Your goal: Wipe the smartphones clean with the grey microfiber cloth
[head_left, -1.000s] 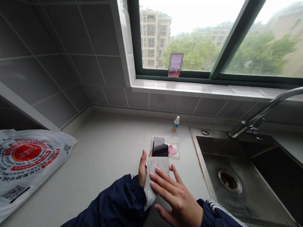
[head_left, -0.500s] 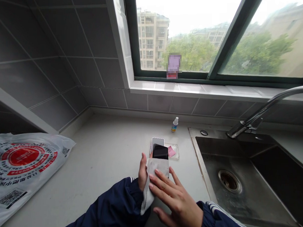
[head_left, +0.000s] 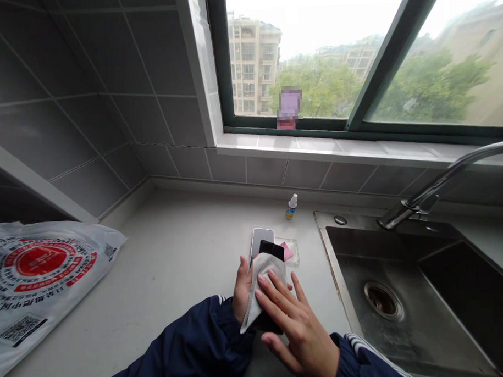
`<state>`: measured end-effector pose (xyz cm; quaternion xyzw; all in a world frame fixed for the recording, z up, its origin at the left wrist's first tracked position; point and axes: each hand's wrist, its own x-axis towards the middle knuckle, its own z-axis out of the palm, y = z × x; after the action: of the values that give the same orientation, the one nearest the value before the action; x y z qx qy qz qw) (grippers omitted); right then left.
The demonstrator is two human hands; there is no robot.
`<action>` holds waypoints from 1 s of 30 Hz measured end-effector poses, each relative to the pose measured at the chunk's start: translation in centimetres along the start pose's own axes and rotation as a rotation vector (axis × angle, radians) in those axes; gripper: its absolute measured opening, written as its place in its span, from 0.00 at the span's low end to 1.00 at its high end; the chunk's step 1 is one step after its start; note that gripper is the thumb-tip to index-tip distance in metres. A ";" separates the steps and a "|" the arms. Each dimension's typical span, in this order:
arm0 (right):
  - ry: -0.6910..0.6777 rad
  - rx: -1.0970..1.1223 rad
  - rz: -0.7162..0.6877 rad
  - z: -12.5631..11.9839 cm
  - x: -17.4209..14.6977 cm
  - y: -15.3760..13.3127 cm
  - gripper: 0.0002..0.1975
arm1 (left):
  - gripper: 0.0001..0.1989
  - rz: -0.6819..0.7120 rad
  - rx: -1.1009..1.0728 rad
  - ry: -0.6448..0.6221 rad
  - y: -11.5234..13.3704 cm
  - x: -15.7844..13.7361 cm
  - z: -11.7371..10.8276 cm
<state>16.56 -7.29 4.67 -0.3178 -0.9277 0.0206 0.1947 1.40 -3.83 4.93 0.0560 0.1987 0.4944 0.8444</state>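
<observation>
Phone, black and glossy, held above a pale counter in the lower middle of the view; its long axis runs away from the person toward the window, the far end leaning a little to the right; a grey-white cloth with zigzag edges lies across its middle, one corner hanging past its left edge; the left hand cups the phone from the left side, thumb standing up along that edge, a fingertip showing at the right edge, the other fingers hidden; the right hand is palm down with fingers spread, three lying on the cloth, the little finger reaching past the phone's right edge, the thumb held well apart; just beyond the phone lie a silver-edged slab and a clear tray with a pink piece; a small spray bottle stands upright farther back; on the right, the metal rim of the sink runs near the right hand; on the left, a wide stretch of counter separates the left hand from a printed plastic bag
</observation>
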 end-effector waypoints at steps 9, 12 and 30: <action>-0.007 0.015 -0.038 -0.2 0.1 -0.3 0.33 | 0.34 -0.015 0.029 0.078 -0.2 0.3 -0.5; 0.003 0.006 0.008 0.0 0.0 0.2 0.32 | 0.35 -0.025 0.020 0.014 0.0 0.1 0.1; -0.051 0.042 0.143 -0.5 2.0 3.3 0.33 | 0.37 0.034 -0.088 -0.156 0.1 0.3 0.9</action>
<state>17.18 -3.47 5.29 -0.3787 -0.9066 0.0619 0.1756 1.80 -3.44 5.73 0.0603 0.1093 0.5109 0.8505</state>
